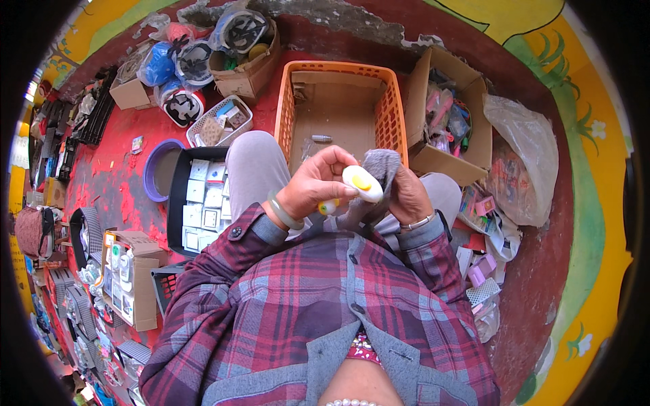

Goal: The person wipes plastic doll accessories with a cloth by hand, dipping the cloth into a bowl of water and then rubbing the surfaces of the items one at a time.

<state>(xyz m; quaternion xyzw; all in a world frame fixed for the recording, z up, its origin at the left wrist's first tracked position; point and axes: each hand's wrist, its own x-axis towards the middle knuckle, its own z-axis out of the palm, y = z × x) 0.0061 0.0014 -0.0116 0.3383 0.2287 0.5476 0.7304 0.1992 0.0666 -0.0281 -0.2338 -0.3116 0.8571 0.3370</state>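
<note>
My left hand (318,184) grips a small white and yellow plastic item (362,183) between thumb and fingers, just above my lap. A pale green bangle sits on that wrist. My right hand (406,197) holds a grey cloth (380,169) bunched against the item's right side. A thin metal bracelet circles the right wrist. Both hands meet in front of my chest, above my grey-trousered knees and below the orange plastic basket (288,101), which has cardboard and a small clear packet on its floor.
A black tray (177,203) of small white boxes lies by my left knee. Cardboard boxes (474,101) of packaged goods, a clear plastic bag (525,155), a purple basin (150,172) and wrapped bundles ring me on the red floor. A yellow and green painted wall curves at right.
</note>
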